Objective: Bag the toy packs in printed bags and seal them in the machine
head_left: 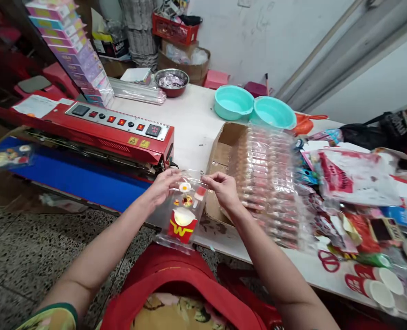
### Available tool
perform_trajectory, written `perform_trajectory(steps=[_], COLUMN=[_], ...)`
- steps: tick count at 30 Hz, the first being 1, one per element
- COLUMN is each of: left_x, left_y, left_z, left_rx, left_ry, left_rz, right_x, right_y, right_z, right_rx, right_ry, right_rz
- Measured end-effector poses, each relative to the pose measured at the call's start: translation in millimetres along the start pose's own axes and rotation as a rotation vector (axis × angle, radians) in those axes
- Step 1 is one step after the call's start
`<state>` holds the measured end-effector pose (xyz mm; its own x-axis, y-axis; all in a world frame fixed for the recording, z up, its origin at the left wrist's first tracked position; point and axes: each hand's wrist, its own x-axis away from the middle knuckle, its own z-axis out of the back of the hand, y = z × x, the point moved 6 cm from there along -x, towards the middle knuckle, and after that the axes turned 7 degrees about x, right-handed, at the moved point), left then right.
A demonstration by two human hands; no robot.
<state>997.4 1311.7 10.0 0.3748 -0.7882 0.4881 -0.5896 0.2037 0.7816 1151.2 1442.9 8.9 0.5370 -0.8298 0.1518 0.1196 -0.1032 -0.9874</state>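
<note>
My left hand (162, 185) and my right hand (224, 189) pinch the two top corners of a clear plastic bag (182, 211), holding it up in front of me. Inside the bag are a small red fries box with a yellow W (181, 225), a fried-egg piece (185, 187) and other tiny toy foods. The bag hangs just off the table edge, next to the outlet end of a red band sealer machine (121, 130).
A blue conveyor belt (79, 178) runs under the sealer. An open cardboard box (224, 151) holds a stack of filled clear bags (268, 183). Two teal bowls (254, 107), a metal bowl (171, 81), stacked pastel boxes (73, 50) and loose toy packs (361, 206) crowd the white table.
</note>
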Motion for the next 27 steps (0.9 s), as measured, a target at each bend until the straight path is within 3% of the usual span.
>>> perform_trajectory(steps=[3, 7, 9, 12, 15, 19, 24, 26, 27], left_x=[8, 7, 4, 2, 5, 4, -11, -9, -3], left_y=[-19, -23, -25, -28, -26, -23, -24, -19, -13], left_z=[26.9, 50.4, 55.2, 60.8, 63.6, 64.3, 56.6, 61.5, 70.1], left_rx=[-0.072, -0.332, -0.391, -0.284, -0.197, -0.214, -0.336, -0.504, -0.617], left_ry=[-0.016, 0.080, 0.089, 0.036, -0.088, -0.219, -0.279, -0.218, -0.113], left_rz=[0.035, -0.175, -0.213, -0.128, -0.004, 0.091, 0.055, -0.060, -0.160], right_x=[-1, 3, 7, 13, 18, 13, 10, 10, 9], right_y=[25, 47, 52, 41, 27, 35, 62, 71, 75], right_z=[-17, -41, -48, -50, -53, -58, -82, -86, -86], right_rx=[-0.050, -0.064, -0.046, 0.107, 0.238, 0.130, 0.115, 0.114, 0.121], right_ry=[0.045, 0.003, 0.000, -0.025, -0.238, -0.515, -0.742, -0.725, -0.696], right_rz=[-0.052, -0.099, -0.100, 0.048, 0.168, -0.025, -0.277, -0.300, -0.305])
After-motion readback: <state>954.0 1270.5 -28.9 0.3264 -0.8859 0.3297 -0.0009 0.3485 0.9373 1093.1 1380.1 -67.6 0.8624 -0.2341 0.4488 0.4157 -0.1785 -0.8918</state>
